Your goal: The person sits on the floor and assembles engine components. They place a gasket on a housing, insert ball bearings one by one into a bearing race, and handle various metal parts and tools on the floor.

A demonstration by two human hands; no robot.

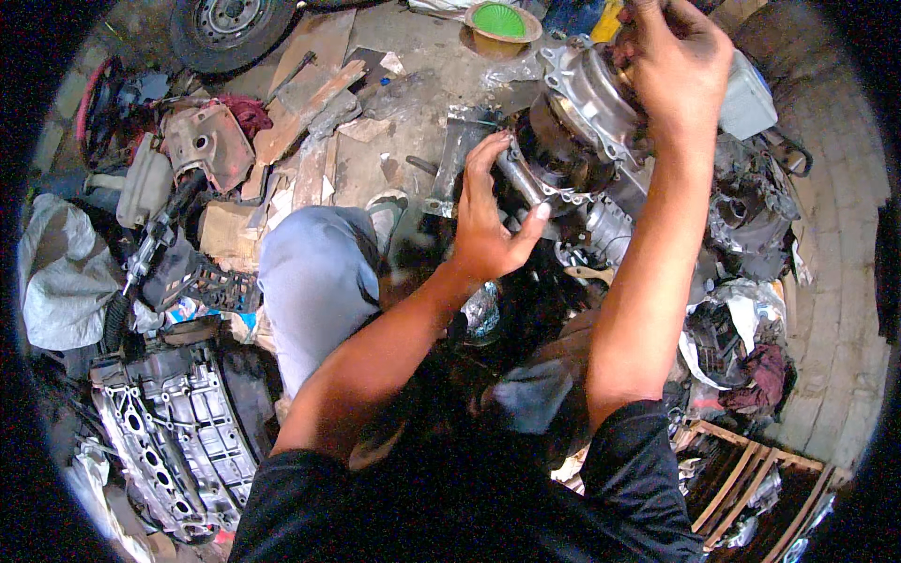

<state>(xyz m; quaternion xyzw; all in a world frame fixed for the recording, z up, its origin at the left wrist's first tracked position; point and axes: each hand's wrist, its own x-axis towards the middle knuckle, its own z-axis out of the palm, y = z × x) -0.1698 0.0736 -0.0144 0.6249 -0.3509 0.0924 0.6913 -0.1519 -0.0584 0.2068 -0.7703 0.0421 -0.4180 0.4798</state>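
Observation:
A large grey metal housing (591,98), looking like a gearbox casing with a bolted flange and a dark oily opening, stands tilted in front of me. My left hand (493,216) is at its near left side, fingers and thumb closed round the two ends of a short shiny metal cylinder (522,178) there. Whether this cylinder is fixed to the housing I cannot tell. Over the housing's far right side is my right hand (683,70), its fingers curled together; what they grip is hidden. Below the housing sits a ribbed metal part (608,233).
A tyre (225,28) and a bowl with a green inside (497,21) lie at the back. Cardboard and wood pieces (300,122) cover the floor on the left. An engine cylinder head (178,441) is at lower left, a wooden crate (741,483) at lower right.

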